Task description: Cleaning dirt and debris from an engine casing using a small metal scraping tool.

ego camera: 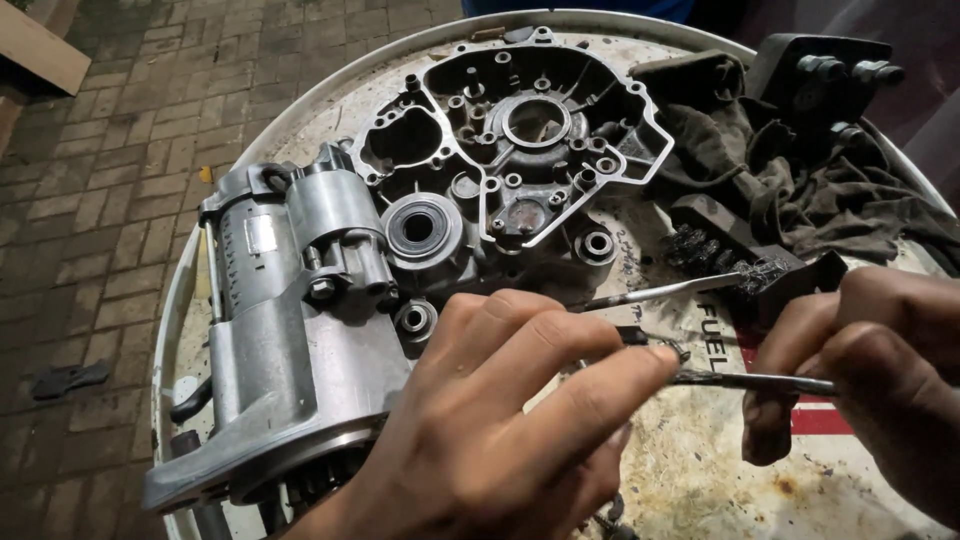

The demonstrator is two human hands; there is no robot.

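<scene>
Two hands meet over the drum top (700,480): my left hand (500,410) pinches a small dark part (655,345) at its fingertips, my right hand (880,370) grips a thin metal tool (750,380), its long axis lying left-right, tip touching the part. Beyond lie a starter motor (290,330), an engine case (510,140), a brush (700,285) and rags (800,190).

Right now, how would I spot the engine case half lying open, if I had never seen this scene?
Start at the round white drum top that serves as the bench. At its far middle, above the grey starter motor, lies the engine case half. Unlike that closed motor, it is a flat, open, silvery casting with a round central hole and many small bolt holes.
</scene>
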